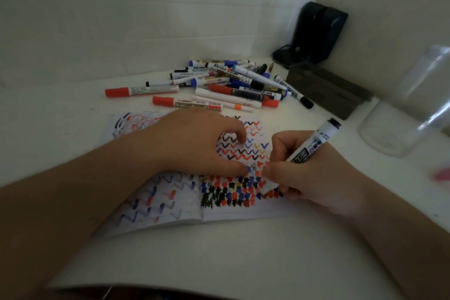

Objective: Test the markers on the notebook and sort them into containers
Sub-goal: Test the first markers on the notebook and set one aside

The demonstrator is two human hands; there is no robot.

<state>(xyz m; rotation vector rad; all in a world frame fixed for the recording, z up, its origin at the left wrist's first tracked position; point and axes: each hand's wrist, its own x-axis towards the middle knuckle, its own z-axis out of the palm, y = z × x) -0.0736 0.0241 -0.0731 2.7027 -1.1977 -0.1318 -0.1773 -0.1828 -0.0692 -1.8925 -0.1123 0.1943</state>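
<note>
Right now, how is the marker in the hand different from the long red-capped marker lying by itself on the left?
The black-capped marker is gripped by the right hand and tilted steeply, tip down on the notebook; the red-capped marker lies flat on the table, untouched. The held one's cap end is black, the lying one's red. Both have white barrels with printed labels.

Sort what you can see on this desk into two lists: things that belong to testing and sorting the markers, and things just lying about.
Belongs to the job:
- open notebook, covered in test marks
- black-ended marker, gripped in the right hand
- left hand, resting on the page
- pile of markers
- clear container

Lying about:
- dark block
- black device in the corner
</note>
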